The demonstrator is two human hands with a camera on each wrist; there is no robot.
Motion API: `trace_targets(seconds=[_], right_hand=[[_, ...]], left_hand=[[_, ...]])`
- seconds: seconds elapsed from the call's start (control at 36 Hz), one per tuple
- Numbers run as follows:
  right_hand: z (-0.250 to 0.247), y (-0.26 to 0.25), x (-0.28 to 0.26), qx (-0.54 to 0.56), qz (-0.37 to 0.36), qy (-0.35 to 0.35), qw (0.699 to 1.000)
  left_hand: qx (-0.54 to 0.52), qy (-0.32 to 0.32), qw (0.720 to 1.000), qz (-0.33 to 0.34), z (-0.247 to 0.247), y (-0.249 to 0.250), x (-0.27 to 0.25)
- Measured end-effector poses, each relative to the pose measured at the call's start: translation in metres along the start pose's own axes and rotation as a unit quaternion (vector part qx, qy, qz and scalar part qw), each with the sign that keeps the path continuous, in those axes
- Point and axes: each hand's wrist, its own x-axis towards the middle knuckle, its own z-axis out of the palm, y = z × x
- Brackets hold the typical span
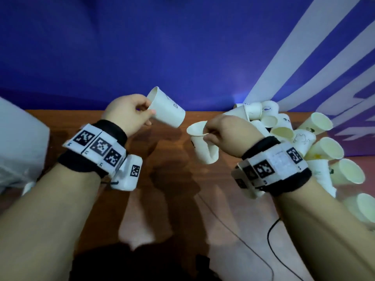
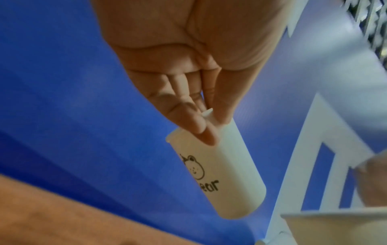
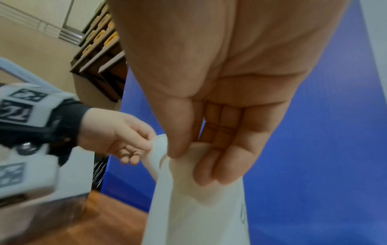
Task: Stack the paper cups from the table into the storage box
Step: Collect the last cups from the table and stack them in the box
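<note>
L hand [image 1: 129, 112] is held above the worktop [image 1: 168, 155], fingers [image 2: 194, 126] pinching the rim of a bear-print paper cup [image 1: 166, 107] that lies tilted, base pointing right. R hand [image 1: 227, 134] pinches the rim of a second cup [image 1: 203, 147] w/ thumb inside, wall squashed, just right of and below the first, apart from it. Loose cup pile [image 1: 304, 142] sits at right on the worktop; white storage box [image 1: 22, 142] at far left.
</note>
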Motion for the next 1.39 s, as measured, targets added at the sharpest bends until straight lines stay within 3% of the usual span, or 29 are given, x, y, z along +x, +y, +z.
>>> trace_targets(seconds=[0.11, 0.22, 0.5, 0.67, 0.94, 1.22, 1.39], right_hand=[[-0.004, -0.05, -0.028, 0.043, -0.01, 0.086, 0.995], [0.006, -0.118, -0.047, 0.058, -0.035, 0.125, 0.99], [0.042, -0.279, -0.058, 0.077, -0.08, 0.153, 0.982], [0.066, -0.354, -0.05, 0.095, -0.126, 0.136, 0.978], [0.078, -0.405, -0.034, 0.106, -0.133, 0.123, 0.978], [0.087, -0.426, -0.015, 0.102, -0.154, 0.13, 0.974], [0.099, -0.445, 0.004, 0.115, -0.189, 0.117, 0.968]], left_hand=[[0.027, 0.023, 0.998, 0.057, -0.058, -0.007, -0.063], [0.0, 0.015, 0.996, 0.089, -0.114, -0.031, -0.121], [0.016, 0.016, 0.995, 0.093, -0.245, -0.125, -0.241], [0.143, 0.077, 0.984, 0.075, -0.296, -0.18, -0.284], [0.195, 0.101, 0.974, 0.063, -0.293, -0.243, -0.274], [0.197, -0.002, 0.98, 0.019, -0.268, -0.283, -0.256], [0.127, 0.042, 0.99, -0.04, -0.252, -0.302, -0.248]])
